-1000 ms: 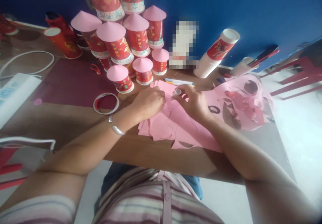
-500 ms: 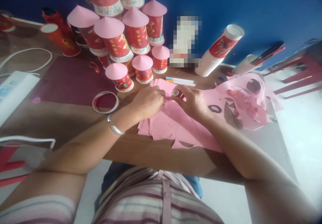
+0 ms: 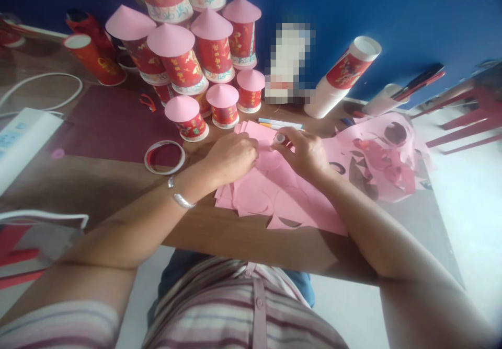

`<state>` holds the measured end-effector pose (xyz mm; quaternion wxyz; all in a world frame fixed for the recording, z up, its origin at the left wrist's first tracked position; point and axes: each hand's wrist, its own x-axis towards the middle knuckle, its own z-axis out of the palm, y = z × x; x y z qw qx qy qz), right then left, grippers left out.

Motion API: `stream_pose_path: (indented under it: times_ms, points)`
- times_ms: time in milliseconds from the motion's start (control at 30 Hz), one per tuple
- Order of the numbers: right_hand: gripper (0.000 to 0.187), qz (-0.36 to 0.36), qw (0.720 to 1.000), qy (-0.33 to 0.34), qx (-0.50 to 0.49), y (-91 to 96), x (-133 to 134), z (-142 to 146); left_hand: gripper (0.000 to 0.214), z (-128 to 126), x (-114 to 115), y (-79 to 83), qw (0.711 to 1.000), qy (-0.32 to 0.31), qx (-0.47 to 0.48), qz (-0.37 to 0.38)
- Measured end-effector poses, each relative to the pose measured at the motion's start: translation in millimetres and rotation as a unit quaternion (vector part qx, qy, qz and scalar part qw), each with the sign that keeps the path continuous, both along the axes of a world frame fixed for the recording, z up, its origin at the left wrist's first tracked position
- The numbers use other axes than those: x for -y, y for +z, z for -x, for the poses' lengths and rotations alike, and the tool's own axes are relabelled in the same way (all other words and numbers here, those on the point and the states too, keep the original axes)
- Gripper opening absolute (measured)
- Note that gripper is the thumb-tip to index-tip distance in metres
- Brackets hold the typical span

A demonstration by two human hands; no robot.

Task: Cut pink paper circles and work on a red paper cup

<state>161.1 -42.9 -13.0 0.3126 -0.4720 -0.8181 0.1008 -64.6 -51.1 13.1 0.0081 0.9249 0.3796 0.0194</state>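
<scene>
A stack of pink paper sheets (image 3: pixel 251 197) with round cuts and curved outlines lies on the brown table under both hands. My left hand (image 3: pixel 233 155) is closed with its knuckles up, gripping or pressing pink paper at the upper left of the stack; its fingertips are partly hidden. Between thumb and fingers, my right hand (image 3: pixel 306 153) pinches a small white tube (image 3: pixel 280 138), its round end toward me. The tube is just above the paper, a short gap from my left hand. Two slim markers (image 3: pixel 280 124) lie beyond the hands.
Red paper cups with pink cone roofs (image 3: pixel 182 108) are stacked at back left. A white tape ring (image 3: pixel 164 157) lies left of my wrist. White cups (image 3: pixel 327 95) lean near the wall, beside a pen holder (image 3: pixel 386 98). Pink scraps (image 3: pixel 392 176) spread at right; a power strip (image 3: pixel 27 140) sits far left.
My right hand has shifted slightly right and up with the white tube, widening the gap to my left hand. It now covers part of the black ring. My left hand stays in place.
</scene>
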Motion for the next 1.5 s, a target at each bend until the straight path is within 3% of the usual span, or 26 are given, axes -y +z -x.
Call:
stream_pose_path:
  times_ms: [433,700,867,1100,1500]
  points:
    - [0.007,-0.011,0.999,-0.026,0.017,0.3,-4.5,-8.4,0.028,-1.8,-1.1,1.8,1.0,-0.004,-0.009,0.001]
    - [0.004,-0.064,0.993,-0.077,-0.055,24.8,4.9,-17.3,0.026,-2.6,0.0,4.9,0.999,0.0,-0.024,0.024]
    - [0.007,-0.019,1.0,0.004,-0.025,11.6,9.4,1.0,0.023,-3.4,0.5,5.3,1.0,0.01,-0.019,0.018]
    - [0.01,0.0,0.999,0.025,0.021,0.7,4.9,9.1,0.027,-4.4,1.0,7.9,1.0,0.004,-0.024,0.013]
    - [0.01,-0.022,0.998,-0.022,0.045,0.8,-7.2,-1.9,0.028,-1.6,-0.4,1.5,1.0,-0.01,0.0,0.003]
